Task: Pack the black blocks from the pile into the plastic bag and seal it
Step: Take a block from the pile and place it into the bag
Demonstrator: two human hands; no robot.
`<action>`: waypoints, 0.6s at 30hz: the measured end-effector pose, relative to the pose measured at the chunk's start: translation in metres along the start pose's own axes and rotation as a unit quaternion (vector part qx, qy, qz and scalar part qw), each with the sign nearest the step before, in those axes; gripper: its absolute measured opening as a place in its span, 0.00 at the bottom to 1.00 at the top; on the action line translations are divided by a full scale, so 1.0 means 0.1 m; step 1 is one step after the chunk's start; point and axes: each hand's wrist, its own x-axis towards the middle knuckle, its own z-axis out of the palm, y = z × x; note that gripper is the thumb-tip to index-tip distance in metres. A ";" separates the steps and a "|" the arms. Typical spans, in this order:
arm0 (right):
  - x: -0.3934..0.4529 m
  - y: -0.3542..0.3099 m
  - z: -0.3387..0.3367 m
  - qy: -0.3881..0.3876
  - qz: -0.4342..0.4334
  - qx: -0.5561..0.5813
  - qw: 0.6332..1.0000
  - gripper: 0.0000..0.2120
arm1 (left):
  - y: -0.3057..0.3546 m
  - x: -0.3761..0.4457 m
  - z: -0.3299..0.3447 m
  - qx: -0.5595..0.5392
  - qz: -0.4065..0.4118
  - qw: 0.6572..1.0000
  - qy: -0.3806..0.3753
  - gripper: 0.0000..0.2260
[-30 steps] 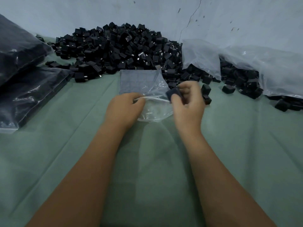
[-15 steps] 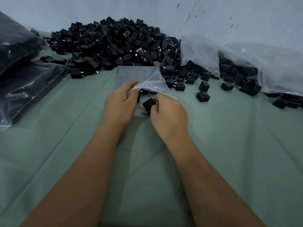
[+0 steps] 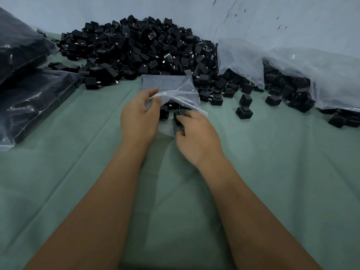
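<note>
A small clear plastic bag (image 3: 167,84) lies on the green cloth just in front of a big pile of black blocks (image 3: 136,53). My left hand (image 3: 138,119) pinches the bag's upper lip and lifts it, holding the mouth open. My right hand (image 3: 196,139) grips a black block (image 3: 178,114) at the bag's mouth, partly under the lifted film. Two or three other black blocks show inside the bag, just behind it.
Filled dark bags (image 3: 29,90) are stacked at the left. A large clear sheet (image 3: 321,75) drapes over more blocks at the right. Loose blocks (image 3: 244,112) lie scattered right of the bag. A pale wall (image 3: 272,16) closes the back.
My right hand came from the pile side with a block, down and left to the bag's mouth. My left hand raised the bag's lip higher.
</note>
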 end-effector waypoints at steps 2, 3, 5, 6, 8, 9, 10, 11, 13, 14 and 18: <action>0.03 0.00 0.03 -0.006 -0.007 -0.001 1.000 0.17 | 0.02 -0.01 -0.01 -0.007 0.002 1.000 0.007 0.13; 0.04 -0.01 0.05 -0.008 -0.012 -0.001 1.000 0.18 | 0.03 -0.01 -0.01 -0.009 0.003 1.000 0.014 0.13; 0.08 -0.03 0.08 -0.021 -0.025 -0.004 0.999 0.20 | 0.05 -0.02 -0.02 -0.012 0.004 1.000 0.026 0.12; 0.10 -0.04 0.09 -0.032 -0.031 -0.003 0.999 0.20 | 0.07 -0.02 -0.02 -0.016 0.004 0.999 0.030 0.12; 0.12 -0.05 0.12 -0.057 -0.036 0.003 0.998 0.21 | 0.09 -0.03 -0.03 -0.015 0.006 0.999 0.030 0.11; 0.12 -0.04 0.12 -0.071 -0.034 0.004 0.997 0.21 | 0.09 -0.04 -0.03 -0.006 0.011 1.000 0.027 0.11; 0.12 -0.03 0.13 -0.084 -0.031 0.000 0.996 0.21 | 0.09 -0.04 -0.04 0.012 0.022 0.999 0.021 0.10; 0.12 -0.02 0.13 -0.088 -0.033 -0.014 0.996 0.20 | 0.09 -0.05 -0.04 0.037 0.039 0.998 0.010 0.11; 0.10 -0.01 0.09 -0.041 -0.049 -0.053 0.997 0.16 | 0.08 -0.07 -0.03 0.108 0.087 0.990 -0.026 0.13; 0.08 -0.03 0.05 0.018 -0.063 -0.060 0.996 0.14 | 0.07 -0.08 -0.02 0.149 0.118 0.981 -0.044 0.14; 0.06 0.04 -0.20 0.333 -0.075 0.003 0.940 0.10 | 0.07 -0.10 0.01 0.246 0.185 0.945 -0.110 0.20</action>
